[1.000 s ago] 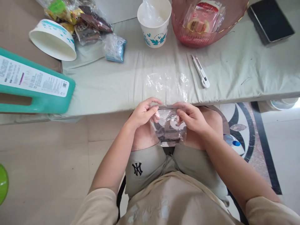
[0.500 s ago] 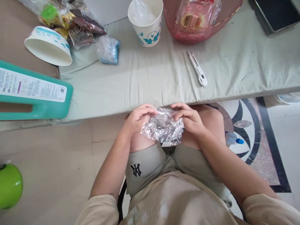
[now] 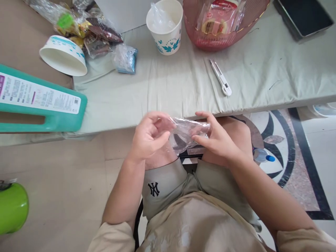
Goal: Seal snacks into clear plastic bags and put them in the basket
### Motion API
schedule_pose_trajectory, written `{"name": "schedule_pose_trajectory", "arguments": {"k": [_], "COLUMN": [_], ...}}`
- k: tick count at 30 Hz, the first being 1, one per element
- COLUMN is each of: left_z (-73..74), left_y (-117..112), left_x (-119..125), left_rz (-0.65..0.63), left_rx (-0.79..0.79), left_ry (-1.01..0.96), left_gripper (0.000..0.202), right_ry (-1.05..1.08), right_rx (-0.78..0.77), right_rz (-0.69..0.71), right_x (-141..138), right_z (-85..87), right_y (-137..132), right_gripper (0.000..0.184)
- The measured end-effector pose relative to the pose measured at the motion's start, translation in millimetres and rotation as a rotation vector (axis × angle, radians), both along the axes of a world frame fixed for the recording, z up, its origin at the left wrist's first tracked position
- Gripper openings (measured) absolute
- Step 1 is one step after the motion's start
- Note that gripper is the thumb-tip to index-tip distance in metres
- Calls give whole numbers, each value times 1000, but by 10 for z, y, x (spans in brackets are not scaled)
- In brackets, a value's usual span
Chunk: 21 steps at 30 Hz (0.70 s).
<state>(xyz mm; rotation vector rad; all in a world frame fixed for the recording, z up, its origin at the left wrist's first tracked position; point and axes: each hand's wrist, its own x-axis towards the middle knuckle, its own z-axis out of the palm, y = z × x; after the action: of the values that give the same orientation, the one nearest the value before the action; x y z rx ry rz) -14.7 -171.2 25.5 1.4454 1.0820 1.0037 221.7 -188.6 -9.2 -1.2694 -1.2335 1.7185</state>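
Between my two hands a thin, clear plastic bag (image 3: pixel 185 129) stretches sideways above my lap. My left hand (image 3: pixel 152 136) has its fingers curled at the bag's left edge, with the thumb held apart below. At the other end, my right hand (image 3: pixel 217 136) grips the bag between thumb and fingers, and some fingertips show through the film. The floor pattern is visible through the plastic. Beyond the hands, a white utility knife (image 3: pixel 221 78) lies on the cloth-covered surface (image 3: pixel 181 84).
Along the far side stand a paper cup (image 3: pixel 166 38) with plastic inside and a pink bowl (image 3: pixel 217 42) of wrapped snacks. A tipped paper bowl (image 3: pixel 64 57), wrapped packets (image 3: pixel 99 31) and a green jug (image 3: pixel 49 117) are at left. A black phone-like device (image 3: pixel 304 15) lies far right.
The crumpled bag has been spread into a flatter sheet between my hands. My left hand has moved slightly left and turned, its thumb now further from the fingers.
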Motion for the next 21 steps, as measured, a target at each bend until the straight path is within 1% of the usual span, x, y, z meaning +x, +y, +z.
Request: {"name": "schedule_pose_trajectory", "arguments": {"k": [2, 3, 4, 6, 7, 8, 10, 11, 13, 15, 16, 18, 19, 21], "left_z": [-35, -79, -135, -260, -318, -368, -438, -458, -471, -459, -446, -418, -408, -406], "left_y": [36, 55, 68, 69, 56, 38, -2, -16, -26, -18, -13, -11, -15, -33], "left_x": [-27, -34, -34, -9, 13, 38, 82, 96, 104, 87, 74, 42, 26, -9], "left_rz": [-14, -64, -134, -234, -244, -221, -125, -80, -15, 18, 10, -50, -86, -135], "left_rx": [-214, -330, -440, -603, -658, -694, -716, -696, -604, -535, -543, -631, -677, -714], "left_ry": [-142, -180, -192, -171, -147, -126, -102, -92, -58, 23, 76, 147, 139, 45], "left_gripper": [51, 56, 55, 44, 38, 32, 23, 19, 14, 15, 17, 25, 29, 33], "right_ry": [87, 137, 182, 249, 268, 277, 273, 253, 184, 113, 84, 52, 49, 64], "right_rx": [-69, -94, -113, -146, -169, -199, -273, -305, -341, -323, -295, -216, -175, -104], "right_rz": [-66, -108, -149, -225, -249, -254, -205, -161, -75, -36, -35, -66, -94, -160], "right_x": [-23, -33, -42, -50, -49, -42, -21, -9, 10, 16, 14, 5, 0, 2], "right_z": [32, 27, 12, -35, -60, -84, -124, -141, -176, -212, -230, -261, -271, -280], "right_y": [11, 21, 33, 50, 52, 48, 22, 4, -31, -52, -56, -59, -60, -72], "right_gripper": [65, 63, 60, 53, 49, 45, 39, 38, 36, 35, 34, 31, 28, 24]}}
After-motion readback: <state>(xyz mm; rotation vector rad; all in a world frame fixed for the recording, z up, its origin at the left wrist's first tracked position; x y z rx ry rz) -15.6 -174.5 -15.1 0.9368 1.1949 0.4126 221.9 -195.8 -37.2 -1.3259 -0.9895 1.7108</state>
